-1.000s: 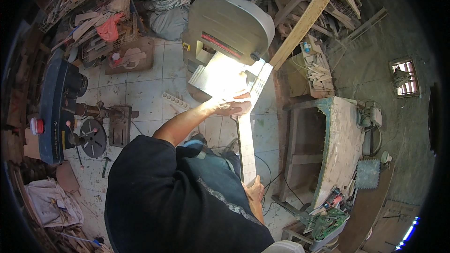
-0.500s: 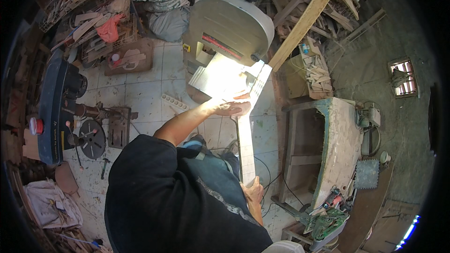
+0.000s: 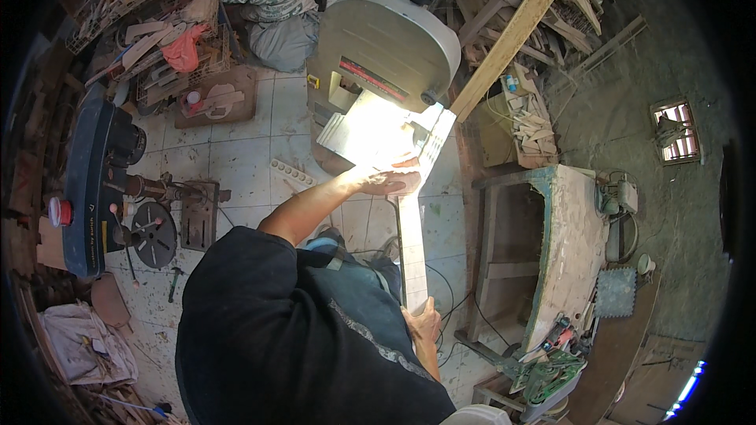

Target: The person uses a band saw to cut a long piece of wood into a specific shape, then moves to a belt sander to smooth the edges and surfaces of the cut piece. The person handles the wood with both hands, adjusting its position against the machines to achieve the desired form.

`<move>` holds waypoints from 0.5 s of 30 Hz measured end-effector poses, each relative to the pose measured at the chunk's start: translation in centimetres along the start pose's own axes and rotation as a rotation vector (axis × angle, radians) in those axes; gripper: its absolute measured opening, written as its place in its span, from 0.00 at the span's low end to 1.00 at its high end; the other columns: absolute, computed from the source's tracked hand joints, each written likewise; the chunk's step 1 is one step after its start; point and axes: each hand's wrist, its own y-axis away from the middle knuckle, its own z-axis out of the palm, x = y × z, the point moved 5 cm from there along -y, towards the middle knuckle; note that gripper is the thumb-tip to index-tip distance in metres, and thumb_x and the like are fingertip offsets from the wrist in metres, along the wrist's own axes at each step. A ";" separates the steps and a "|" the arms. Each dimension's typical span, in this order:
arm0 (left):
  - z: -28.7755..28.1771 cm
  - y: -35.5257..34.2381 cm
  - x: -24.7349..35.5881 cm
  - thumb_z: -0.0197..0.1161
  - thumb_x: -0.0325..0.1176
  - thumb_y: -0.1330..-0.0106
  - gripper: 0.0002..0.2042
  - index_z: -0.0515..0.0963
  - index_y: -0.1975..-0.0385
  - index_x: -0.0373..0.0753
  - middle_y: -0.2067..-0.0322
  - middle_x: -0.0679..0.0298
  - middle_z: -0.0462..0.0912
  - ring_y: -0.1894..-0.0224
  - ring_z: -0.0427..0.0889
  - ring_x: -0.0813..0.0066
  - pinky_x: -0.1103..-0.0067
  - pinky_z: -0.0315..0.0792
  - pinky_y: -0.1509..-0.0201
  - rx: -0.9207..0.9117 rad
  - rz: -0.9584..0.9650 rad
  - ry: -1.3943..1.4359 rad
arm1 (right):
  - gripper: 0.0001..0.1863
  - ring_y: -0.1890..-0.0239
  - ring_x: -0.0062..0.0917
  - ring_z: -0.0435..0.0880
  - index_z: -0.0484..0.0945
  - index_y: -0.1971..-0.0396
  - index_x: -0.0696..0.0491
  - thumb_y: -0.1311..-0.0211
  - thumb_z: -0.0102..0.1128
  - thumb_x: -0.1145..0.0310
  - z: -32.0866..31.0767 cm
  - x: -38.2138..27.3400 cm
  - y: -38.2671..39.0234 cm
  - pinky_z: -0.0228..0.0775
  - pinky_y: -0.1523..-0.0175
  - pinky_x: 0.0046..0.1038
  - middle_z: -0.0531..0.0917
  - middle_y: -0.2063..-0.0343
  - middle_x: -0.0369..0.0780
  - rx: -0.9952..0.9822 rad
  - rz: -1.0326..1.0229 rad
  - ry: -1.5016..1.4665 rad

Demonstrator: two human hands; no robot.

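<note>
A pale wooden guitar neck (image 3: 412,256) with lines across its face runs from the band saw (image 3: 386,47) back toward my body. Its wider, headstock-like end lies on the brightly lit saw table (image 3: 335,135). My left hand (image 3: 391,179) grips the neck just below that end, close to the table edge; glare washes out its fingertips. Around the near end, my right hand (image 3: 425,324) is closed, thumb along the wood. The blade and its contact with the wood are lost in the glare.
A drill press (image 3: 98,185) lies at the left. At the right stands a worn wooden bench (image 3: 571,244) with tools on its near end. A long plank (image 3: 516,35) slants behind the saw, beside a box of wood offcuts (image 3: 535,122). A dark cable (image 3: 453,299) trails across the floor.
The near end of the neck and my right hand have shifted very slightly left. My left hand stays in place, and both hands keep their hold.
</note>
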 end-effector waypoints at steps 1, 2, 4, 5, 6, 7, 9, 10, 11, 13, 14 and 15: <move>0.2 0.0 -0.2 0.58 0.47 0.27 0.27 0.69 0.28 0.52 0.26 0.63 0.66 0.35 0.74 0.55 0.67 0.70 0.31 0.000 -0.014 -0.015 | 0.33 0.60 0.58 0.86 0.72 0.58 0.59 0.56 0.78 0.52 0.0 0.0 0.0 0.77 0.53 0.50 0.86 0.65 0.61 -0.002 0.005 0.001; 0.2 0.0 -0.2 0.58 0.47 0.27 0.27 0.69 0.29 0.52 0.26 0.63 0.66 0.35 0.75 0.55 0.67 0.70 0.32 0.034 0.013 -0.013 | 0.33 0.60 0.58 0.86 0.72 0.58 0.59 0.56 0.78 0.52 0.1 0.2 -0.1 0.77 0.53 0.50 0.85 0.65 0.61 -0.003 0.000 -0.008; 0.1 -0.1 -0.1 0.58 0.46 0.27 0.26 0.69 0.29 0.52 0.27 0.63 0.67 0.36 0.76 0.54 0.66 0.70 0.32 0.099 0.069 -0.009 | 0.33 0.60 0.59 0.86 0.72 0.58 0.59 0.56 0.78 0.52 0.3 0.5 -0.2 0.77 0.52 0.50 0.85 0.66 0.61 -0.004 -0.010 -0.026; 0.2 -0.1 -0.1 0.58 0.46 0.27 0.26 0.69 0.29 0.52 0.27 0.63 0.67 0.36 0.76 0.54 0.66 0.70 0.32 0.100 0.067 -0.014 | 0.33 0.60 0.59 0.86 0.72 0.58 0.59 0.56 0.78 0.52 0.3 0.5 -0.2 0.77 0.52 0.50 0.85 0.66 0.61 -0.003 -0.011 -0.026; 0.3 -0.1 -0.1 0.58 0.46 0.27 0.26 0.69 0.29 0.52 0.27 0.63 0.67 0.36 0.76 0.54 0.66 0.70 0.33 0.110 0.072 -0.013 | 0.33 0.60 0.59 0.86 0.72 0.58 0.59 0.56 0.78 0.52 0.3 0.5 -0.2 0.77 0.52 0.50 0.85 0.66 0.61 -0.002 -0.012 -0.026; 0.3 -0.1 -0.1 0.58 0.46 0.27 0.26 0.69 0.29 0.52 0.27 0.63 0.67 0.36 0.76 0.54 0.66 0.71 0.33 0.110 0.070 -0.012 | 0.33 0.60 0.59 0.86 0.72 0.58 0.59 0.56 0.78 0.52 0.3 0.4 -0.2 0.77 0.52 0.50 0.85 0.66 0.61 -0.002 -0.014 -0.026; 0.4 0.0 -0.2 0.58 0.47 0.27 0.26 0.69 0.29 0.52 0.27 0.63 0.67 0.36 0.76 0.54 0.66 0.71 0.33 0.090 0.053 -0.006 | 0.33 0.60 0.59 0.86 0.72 0.58 0.59 0.56 0.78 0.52 0.3 0.4 -0.2 0.77 0.52 0.50 0.85 0.66 0.61 -0.005 -0.006 -0.022; 0.5 -0.1 -0.3 0.58 0.47 0.27 0.26 0.69 0.29 0.52 0.27 0.63 0.67 0.36 0.76 0.54 0.66 0.71 0.33 0.083 0.047 -0.004 | 0.33 0.60 0.59 0.86 0.72 0.58 0.59 0.56 0.78 0.52 0.3 0.3 -0.2 0.77 0.52 0.50 0.85 0.66 0.61 -0.007 -0.002 -0.021; 0.6 0.0 -0.3 0.58 0.47 0.27 0.26 0.69 0.29 0.52 0.27 0.63 0.67 0.36 0.76 0.54 0.66 0.71 0.33 0.073 0.039 -0.002 | 0.33 0.60 0.59 0.86 0.72 0.58 0.59 0.56 0.78 0.52 0.2 0.2 -0.1 0.77 0.52 0.50 0.85 0.66 0.61 -0.007 0.001 -0.020; 0.7 0.0 -0.5 0.58 0.47 0.26 0.26 0.69 0.29 0.53 0.27 0.63 0.67 0.37 0.76 0.54 0.66 0.71 0.33 0.065 0.029 0.000 | 0.33 0.60 0.59 0.86 0.72 0.58 0.59 0.56 0.78 0.53 0.0 0.0 -0.1 0.77 0.52 0.50 0.85 0.66 0.61 -0.006 0.008 -0.018; 0.8 0.0 -0.5 0.58 0.47 0.26 0.26 0.69 0.29 0.53 0.27 0.63 0.67 0.37 0.76 0.54 0.66 0.71 0.33 0.062 0.022 0.001 | 0.33 0.60 0.59 0.86 0.72 0.58 0.59 0.56 0.78 0.52 0.1 0.1 -0.1 0.77 0.52 0.50 0.85 0.66 0.61 -0.006 0.006 -0.016; 0.8 0.0 -0.6 0.57 0.47 0.26 0.26 0.69 0.29 0.53 0.27 0.63 0.67 0.37 0.76 0.54 0.66 0.71 0.33 0.057 0.017 0.003 | 0.33 0.60 0.59 0.86 0.72 0.58 0.59 0.56 0.78 0.52 0.2 0.2 -0.2 0.77 0.52 0.50 0.85 0.66 0.61 -0.006 0.003 -0.014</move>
